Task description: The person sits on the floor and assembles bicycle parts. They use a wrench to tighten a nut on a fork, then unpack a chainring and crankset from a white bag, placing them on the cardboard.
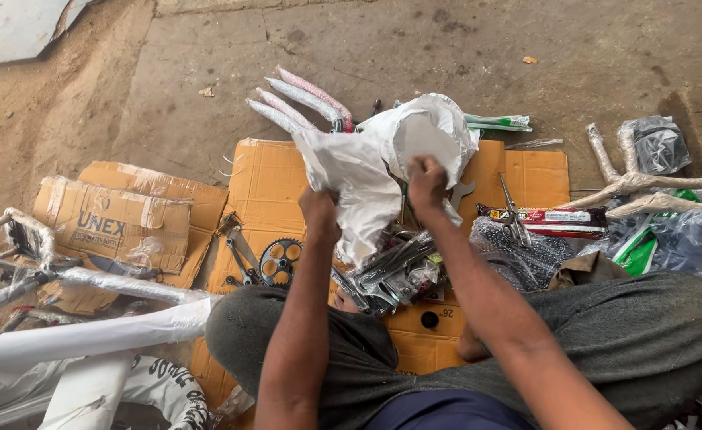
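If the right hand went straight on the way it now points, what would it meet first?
The right hand already grips the white plastic bag, so it would push into that first. Beyond it probably lie the wrapped rods, though depth is unclear.

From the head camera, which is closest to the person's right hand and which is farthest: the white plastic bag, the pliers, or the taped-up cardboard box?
From the right hand:
1. White plastic bag: in its grip, so nearest.
2. Pliers: lying to the right of the hand on the flattened cardboard.
3. Taped-up cardboard box: far off on the left, beyond the left hand.
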